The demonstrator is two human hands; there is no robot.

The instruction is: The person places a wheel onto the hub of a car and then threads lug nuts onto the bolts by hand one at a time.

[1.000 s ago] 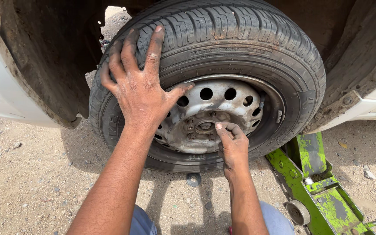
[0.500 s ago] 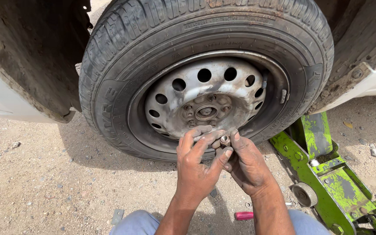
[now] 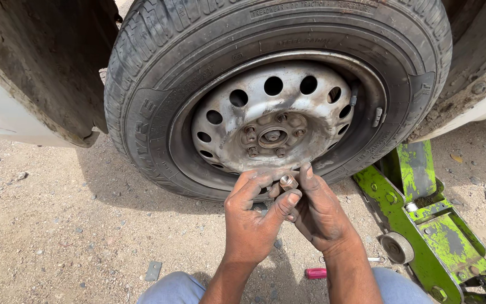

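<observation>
Both forearms come up from the bottom edge of the view and meet just below the wheel. The left hand (image 3: 251,222) is turned palm toward the right one, its fingers curled inward and its thumb stretched across to the other hand. The right hand (image 3: 319,211) is cupped beneath, index finger raised, the other fingers folded under the left hand's thumb. Between the fingertips of both hands sits a small metal lug nut (image 3: 288,181), pinched closely; each hand is closed around it, with hardly any gap. Whether more nuts lie in the right palm cannot be told.

The nut is held just in front of the lower edge of the steel rim (image 3: 274,115), whose hub shows studs around a centre hole. The tyre (image 3: 142,112) sits in the wheel arch of a white vehicle. On the gravel ground (image 3: 46,225), near the right-hand edge, lies a green floor jack (image 3: 423,219), and a small red object (image 3: 315,273) rests near the bottom edge between the person's knees
</observation>
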